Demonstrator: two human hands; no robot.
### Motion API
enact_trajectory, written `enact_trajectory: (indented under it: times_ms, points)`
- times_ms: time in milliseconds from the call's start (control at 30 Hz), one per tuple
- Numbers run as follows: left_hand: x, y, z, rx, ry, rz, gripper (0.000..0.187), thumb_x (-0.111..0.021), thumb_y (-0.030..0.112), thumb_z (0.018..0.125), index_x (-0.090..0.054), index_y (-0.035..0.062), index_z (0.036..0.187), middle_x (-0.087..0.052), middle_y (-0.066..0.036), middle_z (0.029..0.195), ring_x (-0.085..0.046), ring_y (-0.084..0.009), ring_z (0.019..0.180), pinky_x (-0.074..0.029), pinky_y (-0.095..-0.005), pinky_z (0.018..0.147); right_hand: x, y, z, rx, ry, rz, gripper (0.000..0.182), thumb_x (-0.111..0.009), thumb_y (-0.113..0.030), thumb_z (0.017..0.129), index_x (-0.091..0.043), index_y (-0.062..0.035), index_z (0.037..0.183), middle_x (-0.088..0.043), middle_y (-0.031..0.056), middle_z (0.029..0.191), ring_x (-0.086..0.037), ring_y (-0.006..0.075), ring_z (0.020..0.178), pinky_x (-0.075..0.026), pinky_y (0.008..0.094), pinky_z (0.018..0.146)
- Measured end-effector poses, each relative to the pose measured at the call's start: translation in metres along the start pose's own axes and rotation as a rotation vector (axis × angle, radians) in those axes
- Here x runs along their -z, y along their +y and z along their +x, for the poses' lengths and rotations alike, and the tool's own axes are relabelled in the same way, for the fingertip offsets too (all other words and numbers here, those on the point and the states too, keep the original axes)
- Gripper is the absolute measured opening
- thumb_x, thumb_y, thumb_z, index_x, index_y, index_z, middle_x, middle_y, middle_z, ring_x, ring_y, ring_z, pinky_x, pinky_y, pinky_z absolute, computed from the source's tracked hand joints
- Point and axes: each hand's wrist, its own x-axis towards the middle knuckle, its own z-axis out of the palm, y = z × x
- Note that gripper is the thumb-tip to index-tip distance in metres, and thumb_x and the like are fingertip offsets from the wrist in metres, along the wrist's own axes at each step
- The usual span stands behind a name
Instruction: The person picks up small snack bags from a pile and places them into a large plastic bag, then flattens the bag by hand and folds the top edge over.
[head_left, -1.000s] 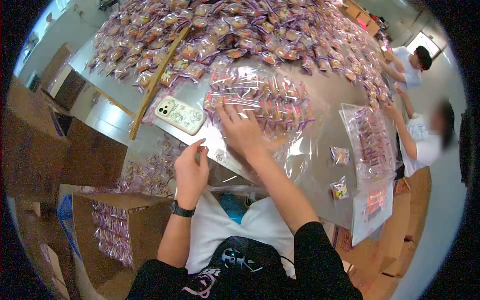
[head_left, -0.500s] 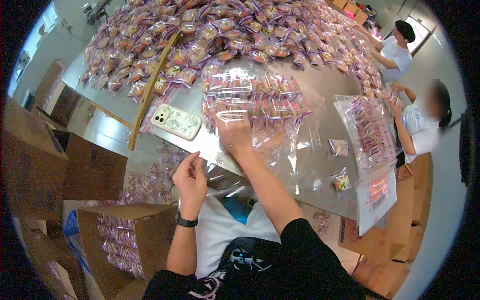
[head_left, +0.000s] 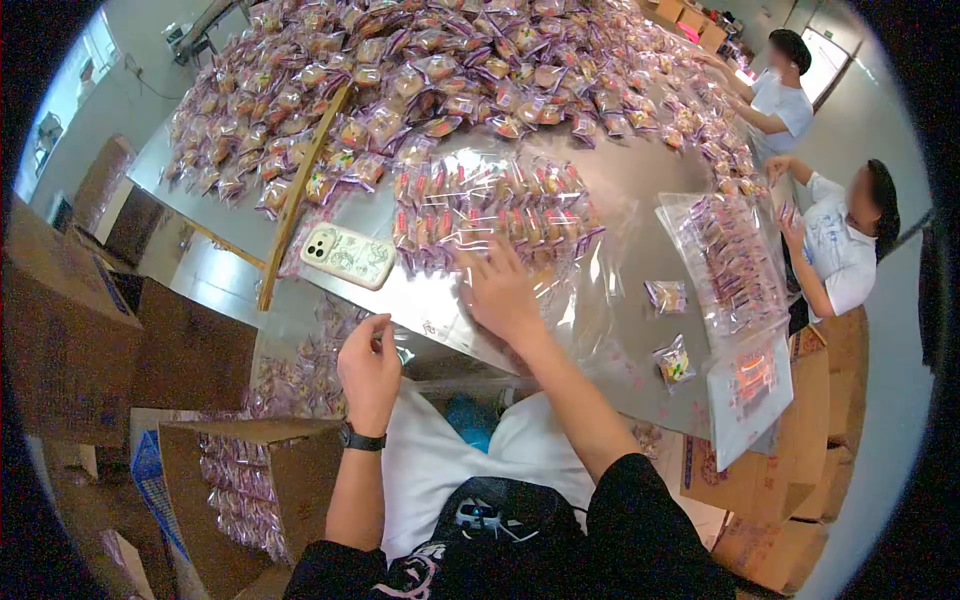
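Observation:
A clear bag with rows of small wrapped pastries (head_left: pixel 490 205) lies flat on the metal table (head_left: pixel 640 175). My right hand (head_left: pixel 500 290) rests on the near side of this bag, fingers spread and palm down. My left hand (head_left: pixel 370 365), with a dark band at its wrist, hangs at the table's near edge. Its thumb and fingers are curled close together, and whether anything is between them is too small to tell. A phone in a patterned pale case (head_left: pixel 346 255) lies left of the bag.
Wrapped pastries (head_left: pixel 430 75) are heaped across the back, beside a wooden strip (head_left: pixel 300 200). Filled bags (head_left: pixel 735 265) and two loose packets (head_left: pixel 675 362) lie at the right. A packed carton (head_left: pixel 300 470) stands at lower left. Two people (head_left: pixel 845 240) (head_left: pixel 780 105) work at the right edge.
My right hand has moved right and toward me, off the middle of the bag to its near side. My left hand has shifted slightly left. The nearer co-worker's raised hands have moved.

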Motion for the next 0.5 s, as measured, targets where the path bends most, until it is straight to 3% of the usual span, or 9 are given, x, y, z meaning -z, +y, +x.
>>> enact_trajectory:
  times_ms: [100,167,200,267,367,433,467,500]
  points:
    - [0.004,0.03,-0.006,-0.445,0.35,0.367,0.023,-0.07,0.0,0.085,-0.072,0.0058,0.107,-0.071,-0.009,0.089,-0.064,-0.0305,0.08,-0.051,-0.0417,0.076,0.003,0.012,0.001,-0.069,0.119,-0.137,0.058,-0.07,-0.027,0.089,-0.057,-0.0047,0.141,-0.062,0.0112,0.139,-0.05,0.0359,0.135,-0.037,0.0503,0.115]
    - [-0.006,0.034,-0.025,-0.546,0.125,0.21,0.025,-0.074,0.004,0.081,-0.071,0.0068,0.106,-0.069,-0.011,0.096,-0.063,-0.0313,0.091,-0.05,-0.0425,0.083,0.003,0.017,0.006,-0.114,0.261,-0.142,0.061,-0.071,-0.029,0.089,-0.057,-0.0041,0.142,-0.063,0.0128,0.136,-0.051,0.0362,0.134,-0.038,0.0499,0.114]
    - [-0.013,0.044,-0.033,-0.583,-0.041,0.108,0.026,-0.076,0.006,0.082,-0.071,0.0059,0.107,-0.07,-0.014,0.1,-0.063,-0.0323,0.095,-0.05,-0.0422,0.085,-0.003,0.025,0.005,-0.147,0.155,-0.136,0.065,-0.074,-0.034,0.086,-0.057,-0.0056,0.143,-0.063,0.0152,0.134,-0.05,0.037,0.134,-0.038,0.0492,0.113]
    - [-0.036,0.068,-0.032,-0.516,-0.142,0.178,0.032,-0.075,0.012,0.084,-0.067,0.0006,0.113,-0.069,-0.019,0.105,-0.062,-0.0367,0.098,-0.051,-0.0458,0.087,0.01,0.034,0.012,-0.105,0.121,0.06,0.065,-0.076,-0.038,0.085,-0.06,-0.0075,0.141,-0.062,0.0159,0.136,-0.05,0.0386,0.134,-0.04,0.0493,0.111]
    - [-0.07,0.079,-0.008,-0.242,-0.143,0.182,0.04,-0.07,0.011,0.086,-0.063,-0.0054,0.122,-0.063,-0.028,0.122,-0.059,-0.0422,0.112,-0.05,-0.0488,0.096,0.011,0.028,0.018,-0.109,0.206,0.087,0.058,-0.077,-0.041,0.082,-0.068,-0.0114,0.131,-0.061,0.0167,0.135,-0.052,0.042,0.132,-0.039,0.0534,0.109]
    - [-0.085,0.078,0.005,-0.352,0.009,0.274,0.051,-0.067,0.011,0.089,-0.053,-0.0104,0.133,-0.059,-0.029,0.129,-0.056,-0.0454,0.119,-0.047,-0.05,0.103,0.002,0.033,0.019,-0.141,0.207,0.054,0.049,-0.073,-0.038,0.083,-0.072,-0.0127,0.124,-0.062,0.0166,0.132,-0.053,0.045,0.128,-0.029,0.0596,0.118]
    - [-0.093,0.076,0.013,-0.404,0.09,0.323,0.057,-0.065,0.012,0.09,-0.049,-0.0129,0.139,-0.057,-0.03,0.133,-0.054,-0.047,0.123,-0.045,-0.0506,0.107,-0.01,0.042,0.017,-0.037,0.351,0.081,0.048,-0.069,-0.038,0.085,-0.071,-0.0132,0.126,-0.061,0.017,0.135,-0.052,0.0442,0.13,-0.03,0.0597,0.118]
    - [-0.1,0.074,0.022,-0.441,0.146,0.32,0.058,-0.064,0.011,0.091,-0.047,-0.0129,0.141,-0.056,-0.03,0.136,-0.052,-0.0471,0.126,-0.043,-0.0509,0.11,-0.01,0.043,0.019,-0.049,0.307,0.088,0.048,-0.069,-0.037,0.085,-0.07,-0.0133,0.127,-0.062,0.0173,0.134,-0.053,0.0437,0.13,-0.031,0.0601,0.117]
